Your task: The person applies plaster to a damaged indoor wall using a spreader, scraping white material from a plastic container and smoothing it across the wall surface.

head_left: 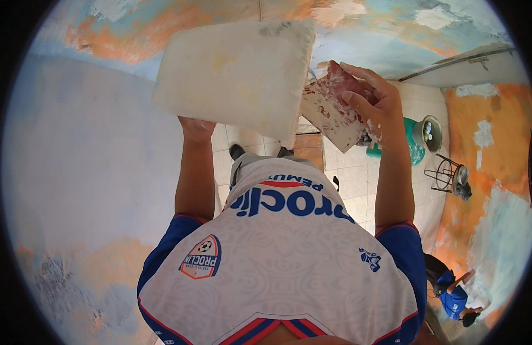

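A broad whitish board (234, 80), like a plasterer's hawk, is held up in front of me. My left hand (198, 126) grips it from below, most of its fingers hidden behind it. Grey smudges mark its far right corner. Close to the board's right edge, my right hand (376, 100) has thumb and fingers round the reddish-brown grip of a putty spreader (333, 118). White filler with reddish flecks is smeared over the spreader's flat blade. White spots also cling to my right hand.
Patchy orange, white and pale-blue walls (93, 161) surround me. On the tiled floor (358, 181), to the right, are a green stool (414, 150), a bucket (431, 135) and a dark metal stool frame (442, 172). A person in blue (454, 300) is at the lower right.
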Tool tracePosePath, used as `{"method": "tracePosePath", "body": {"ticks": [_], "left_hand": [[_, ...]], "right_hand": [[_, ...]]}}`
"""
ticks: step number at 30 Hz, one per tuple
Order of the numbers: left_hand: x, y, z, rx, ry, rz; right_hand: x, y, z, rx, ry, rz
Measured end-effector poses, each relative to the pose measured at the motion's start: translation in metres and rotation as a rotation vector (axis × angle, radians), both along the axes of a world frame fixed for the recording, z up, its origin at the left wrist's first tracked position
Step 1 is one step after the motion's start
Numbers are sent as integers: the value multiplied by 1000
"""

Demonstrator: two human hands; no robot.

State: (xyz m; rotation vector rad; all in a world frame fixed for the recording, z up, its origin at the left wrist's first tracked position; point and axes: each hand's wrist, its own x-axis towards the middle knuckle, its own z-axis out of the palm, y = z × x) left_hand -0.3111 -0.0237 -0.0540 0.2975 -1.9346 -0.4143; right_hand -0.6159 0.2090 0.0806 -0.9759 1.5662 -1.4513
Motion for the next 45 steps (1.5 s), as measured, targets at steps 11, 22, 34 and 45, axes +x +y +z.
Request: {"method": "tracePosePath", "body": {"ticks": [11,22,34,45], "left_hand": [[-17,26,26,281,55,-5],[-28,29,61,376,118,-129],[-22,14,73,15,47,26],[-24,-2,81,37,49,-25]], "right_hand": [[-13,7,4,-65,-7,56],[-21,-9,5,-31,-115,166],[-15,-13,21,-52,-98,213],[-13,-18,12,-65,-440,197]]}}
